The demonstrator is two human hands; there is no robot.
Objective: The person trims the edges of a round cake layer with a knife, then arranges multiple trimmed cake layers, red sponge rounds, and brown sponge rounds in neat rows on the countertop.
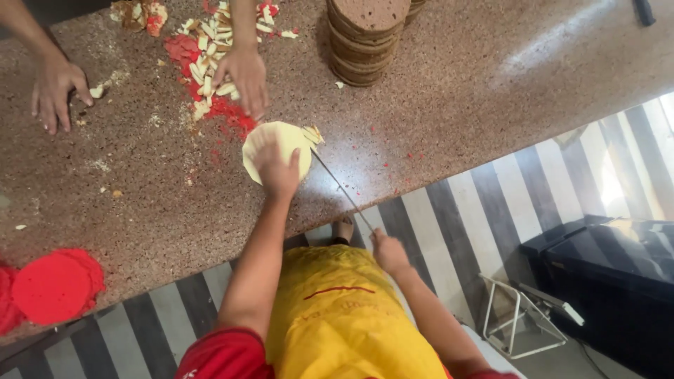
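We press our open left hand (279, 170) flat on the pale disc (277, 147) at the counter's (449, 91) edge; our right hand (387, 251) grips a long knife (342, 188) reaching the disc.

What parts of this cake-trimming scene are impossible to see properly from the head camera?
- Pale round cake layer: its middle is covered by the left hand.
- Long knife: its handle is hidden inside the right hand.
- Red discs: cut off by the left edge.
- Stack of brown layers: its top is cut by the upper edge.
- Another person's hand: covers some scraps.
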